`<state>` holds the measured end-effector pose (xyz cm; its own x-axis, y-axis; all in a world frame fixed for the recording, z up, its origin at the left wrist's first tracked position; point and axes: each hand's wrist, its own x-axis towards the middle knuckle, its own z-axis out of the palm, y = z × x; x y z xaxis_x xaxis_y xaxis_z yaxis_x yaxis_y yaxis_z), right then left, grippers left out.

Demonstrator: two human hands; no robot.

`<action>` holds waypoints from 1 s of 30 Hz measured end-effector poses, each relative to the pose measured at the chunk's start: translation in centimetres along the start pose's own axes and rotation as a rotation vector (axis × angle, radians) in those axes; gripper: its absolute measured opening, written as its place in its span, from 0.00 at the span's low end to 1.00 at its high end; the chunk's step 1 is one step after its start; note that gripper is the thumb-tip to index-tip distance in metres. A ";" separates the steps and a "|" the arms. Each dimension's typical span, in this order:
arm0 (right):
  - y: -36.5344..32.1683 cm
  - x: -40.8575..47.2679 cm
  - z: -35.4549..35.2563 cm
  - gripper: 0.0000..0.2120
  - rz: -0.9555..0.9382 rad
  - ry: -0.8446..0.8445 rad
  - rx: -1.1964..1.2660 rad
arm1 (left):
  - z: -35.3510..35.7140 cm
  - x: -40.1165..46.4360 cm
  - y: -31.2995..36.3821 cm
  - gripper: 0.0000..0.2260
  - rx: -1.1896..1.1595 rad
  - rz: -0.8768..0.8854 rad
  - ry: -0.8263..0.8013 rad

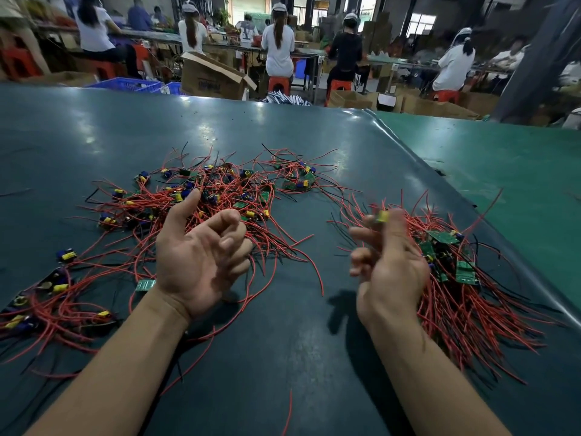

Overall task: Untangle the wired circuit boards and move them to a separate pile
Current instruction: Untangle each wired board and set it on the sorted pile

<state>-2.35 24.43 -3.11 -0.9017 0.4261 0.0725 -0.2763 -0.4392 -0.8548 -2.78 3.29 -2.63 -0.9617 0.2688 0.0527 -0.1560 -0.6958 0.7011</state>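
**One board on its way to the sorted pile**

Nearest, both forearms reach in over the dark table [283, 357]. The left hand [201, 259] is palm up, fingers loosely curled around nothing, thumb pointing at the tangle. The right hand [388, 262], blurred with motion, seems to pinch a board [381, 216] with a yellow part at its fingertips, though the blur hides the exact grip. Just beside it on the right lies the sorted pile [465, 284], red wires running roughly one way. Beyond the left hand sprawls the tangle [213, 196], with a smaller clump [53, 303] at the near left. The step looks like delivery: the next move calls for setting this board on the sorted pile, then picking another from the tangle
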 end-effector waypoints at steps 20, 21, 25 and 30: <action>0.8 0.8 -0.5 0.08 0.102 -0.065 -0.270 | -3.0 -0.5 2.1 0.07 1.758 0.267 1.043; 0.9 0.8 -0.5 0.08 0.116 -0.083 -0.282 | -3.5 -0.7 2.6 0.10 1.840 0.122 1.047; 1.3 0.9 -0.6 0.09 0.144 -0.111 -0.336 | -4.6 -2.4 4.9 0.02 1.850 -0.239 0.913; 1.4 1.0 -0.7 0.07 0.117 -0.127 -0.354 | -4.3 -2.6 5.5 0.01 1.850 0.017 0.732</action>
<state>-3.42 24.75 -4.59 -0.9603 0.2788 0.0083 -0.0576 -0.1694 -0.9839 -2.07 -4.15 -2.00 -0.9280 -0.3392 0.1543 -0.2293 0.8463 0.4809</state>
